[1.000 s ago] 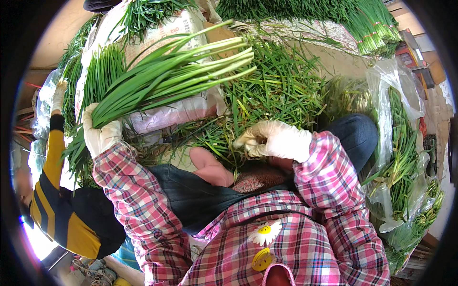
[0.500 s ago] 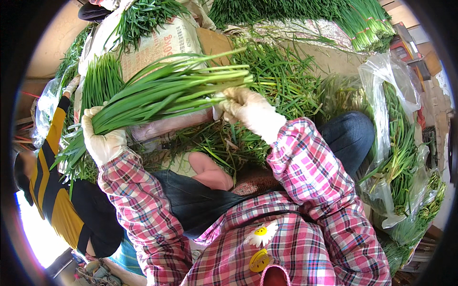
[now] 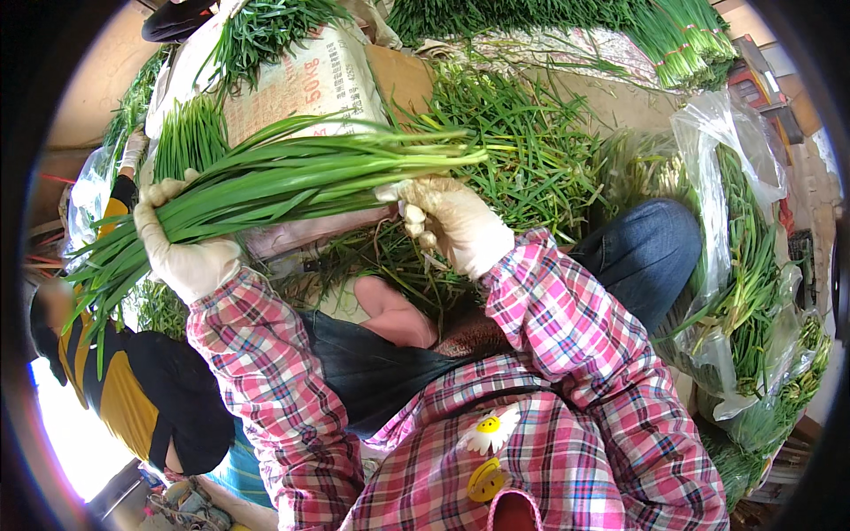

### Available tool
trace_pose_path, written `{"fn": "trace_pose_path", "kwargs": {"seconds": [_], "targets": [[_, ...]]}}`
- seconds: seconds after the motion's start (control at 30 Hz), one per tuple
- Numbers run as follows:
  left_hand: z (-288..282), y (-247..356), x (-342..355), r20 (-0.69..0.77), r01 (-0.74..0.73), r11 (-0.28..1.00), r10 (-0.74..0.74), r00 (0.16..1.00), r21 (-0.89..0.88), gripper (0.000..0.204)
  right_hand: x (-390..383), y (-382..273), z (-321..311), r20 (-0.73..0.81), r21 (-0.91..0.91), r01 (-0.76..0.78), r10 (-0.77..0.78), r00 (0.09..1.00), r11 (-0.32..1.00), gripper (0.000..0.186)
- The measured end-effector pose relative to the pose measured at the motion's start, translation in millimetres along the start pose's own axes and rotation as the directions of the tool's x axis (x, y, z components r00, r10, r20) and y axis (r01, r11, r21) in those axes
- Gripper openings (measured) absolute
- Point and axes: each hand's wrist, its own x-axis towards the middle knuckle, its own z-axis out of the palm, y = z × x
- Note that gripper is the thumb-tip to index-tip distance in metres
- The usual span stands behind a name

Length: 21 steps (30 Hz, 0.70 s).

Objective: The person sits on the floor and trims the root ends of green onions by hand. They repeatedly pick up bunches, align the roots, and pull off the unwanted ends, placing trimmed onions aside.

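Note:
A long bunch of garlic chives [image 3: 292, 180] lies across in front of me, pale stalk ends to the right and green leaf tips drooping left. Wrapped round its leafy part is my left hand [image 3: 184, 252], in a whitish glove. Just below the stalks, my right hand [image 3: 462, 223], gloved too, has its fingers curled in, close to the bunch's lower edge. A small pale bit shows at those fingertips; what it is, I cannot make out. Beneath and beyond the stalks spreads a loose heap of chives [image 3: 522, 146].
A printed woven sack [image 3: 341, 75] stands ahead, an upright chive bundle [image 3: 190, 137] at its left. Banded bundles [image 3: 682, 44] lie far right. Clear plastic bags [image 3: 730, 168] with greens stand to my right. Another person [image 3: 133, 389] in black and yellow bends at my left.
The bunch has shifted slightly left at its leaf end and tilted a little lower there. My left hand has moved left a bit; my right hand has dropped slightly below the stalks.

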Motion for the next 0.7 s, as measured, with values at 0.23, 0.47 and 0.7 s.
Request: {"fn": "trace_pose_path", "kwargs": {"seconds": [0.23, 0.47, 0.7], "targets": [[-80, 37, 10, -0.089, 0.149, 0.988, -0.153, 0.984, -0.05, 0.026, -24, -16, -43, -0.039, -0.329, 0.158, -0.181, 0.983, 0.931, 0.02], [-140, 55, 11, -0.425, 0.054, 0.998, -0.034, 0.904, 0.034, 0.023, -27, -36, -106, -0.246, -0.943, -0.19, -0.186, 0.951, 0.274, 0.024], [-77, 31, -2, -0.577, 0.071, 0.99, 0.014, 0.817, 0.125, 0.025, -10, -8, -79, 0.169, -0.549, 0.177, -0.099, 0.981, 0.817, 0.051]]}}
